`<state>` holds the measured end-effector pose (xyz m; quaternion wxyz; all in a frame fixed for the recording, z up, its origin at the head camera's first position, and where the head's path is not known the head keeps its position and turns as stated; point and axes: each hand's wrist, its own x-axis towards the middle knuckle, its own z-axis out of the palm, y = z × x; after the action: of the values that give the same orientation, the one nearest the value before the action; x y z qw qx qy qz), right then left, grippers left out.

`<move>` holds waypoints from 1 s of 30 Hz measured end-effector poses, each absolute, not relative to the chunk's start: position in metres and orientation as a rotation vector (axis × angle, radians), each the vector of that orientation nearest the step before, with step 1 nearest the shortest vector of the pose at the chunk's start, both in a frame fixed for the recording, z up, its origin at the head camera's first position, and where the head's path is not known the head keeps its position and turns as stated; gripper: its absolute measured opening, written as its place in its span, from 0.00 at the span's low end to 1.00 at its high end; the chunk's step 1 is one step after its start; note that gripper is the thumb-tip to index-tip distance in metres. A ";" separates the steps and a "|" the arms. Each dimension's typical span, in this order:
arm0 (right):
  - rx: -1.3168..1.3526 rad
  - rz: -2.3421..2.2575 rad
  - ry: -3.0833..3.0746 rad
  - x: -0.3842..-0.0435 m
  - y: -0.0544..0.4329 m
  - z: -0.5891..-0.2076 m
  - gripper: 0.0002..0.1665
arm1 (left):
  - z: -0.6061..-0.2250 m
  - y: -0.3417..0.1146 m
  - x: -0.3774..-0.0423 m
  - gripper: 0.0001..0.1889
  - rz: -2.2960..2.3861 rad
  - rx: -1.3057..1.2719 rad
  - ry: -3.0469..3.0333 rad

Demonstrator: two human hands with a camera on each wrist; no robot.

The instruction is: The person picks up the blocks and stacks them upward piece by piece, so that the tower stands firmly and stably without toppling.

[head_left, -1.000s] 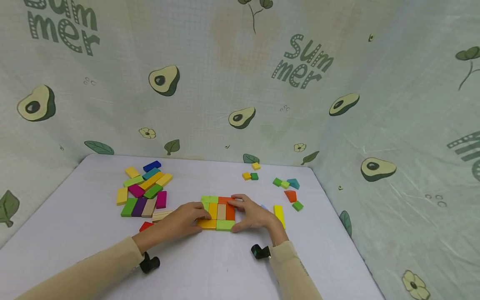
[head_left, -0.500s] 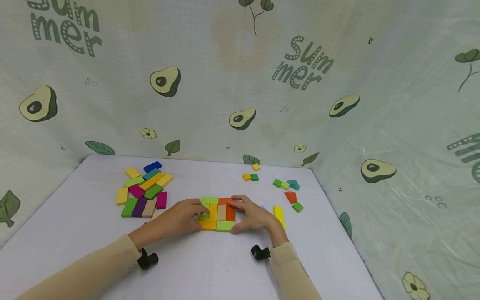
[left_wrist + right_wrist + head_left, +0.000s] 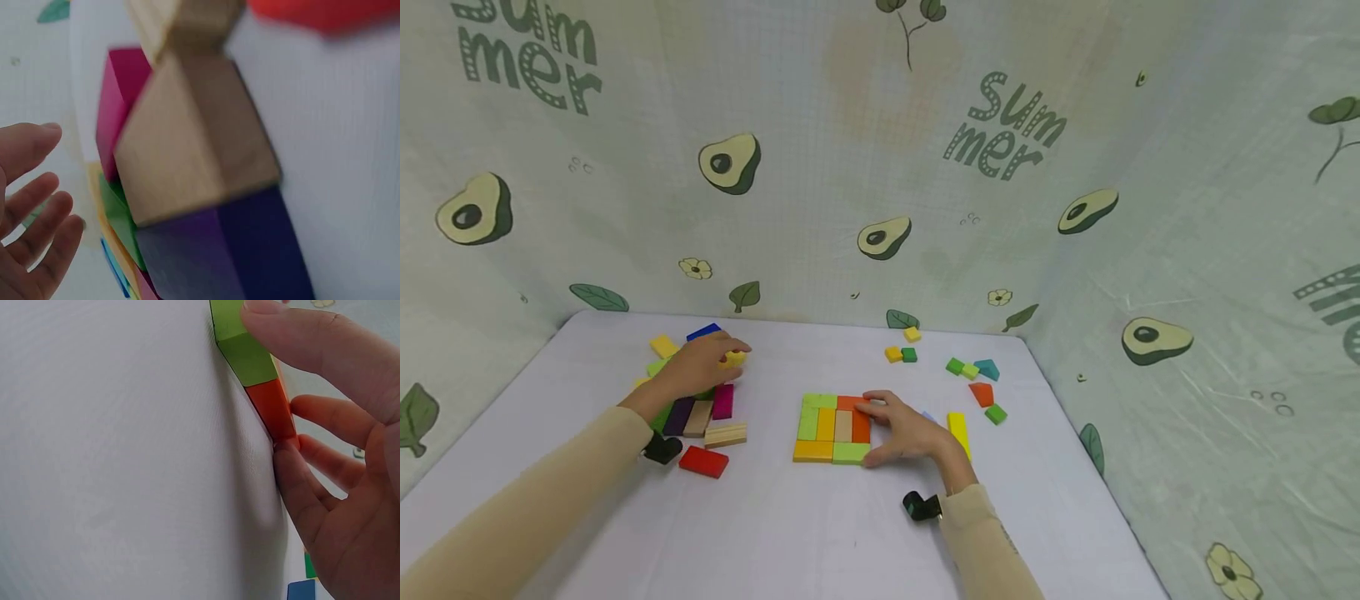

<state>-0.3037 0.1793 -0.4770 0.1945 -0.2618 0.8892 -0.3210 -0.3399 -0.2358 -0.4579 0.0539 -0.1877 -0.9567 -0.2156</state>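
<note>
My left hand (image 3: 692, 367) is over the loose wooden blocks on the left, fingers spread around a yellow block (image 3: 734, 359) with no grip visible. In the left wrist view its fingers are loosely bent with nothing between them, beyond a natural wood block (image 3: 175, 144), a purple block (image 3: 194, 256) and a magenta block (image 3: 112, 115). A flat rectangle of fitted blocks (image 3: 825, 423) lies mid-table. My right hand (image 3: 910, 429) rests along its right side. The thumb touches a light green block (image 3: 250, 359), while the other fingers touch an orange block (image 3: 273, 406).
Left of the rectangle lie a red block (image 3: 703, 462) and a striped wood block (image 3: 726, 435). A yellow bar (image 3: 958, 435) is right of my right hand. Small green, yellow, teal and orange pieces (image 3: 981, 392) are scattered at the back right. A printed cloth (image 3: 820, 167) hangs behind.
My left hand has left the left side of the rectangle and moved back and left to the loose blocks, uncovering the rectangle and the red block. The right hand has stayed in place.
</note>
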 end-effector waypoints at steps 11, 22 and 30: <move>-0.724 -0.905 2.485 -0.305 0.180 -0.478 0.54 | -0.467 -0.248 -0.355 0.26 -0.593 -0.511 -3.008; -0.717 -0.889 2.494 -0.304 0.179 -0.476 0.54 | -0.467 -0.249 -0.360 0.30 -0.662 -0.609 -3.018; -0.721 -0.891 2.490 -0.303 0.179 -0.475 0.54 | -0.462 -0.246 -0.364 0.33 -0.716 -0.588 -3.070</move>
<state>-0.3032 0.1792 -0.4748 0.1987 -0.2576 0.8903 -0.3186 -0.3639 -0.2461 -0.4616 -0.0328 -0.1834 -0.9568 -0.2231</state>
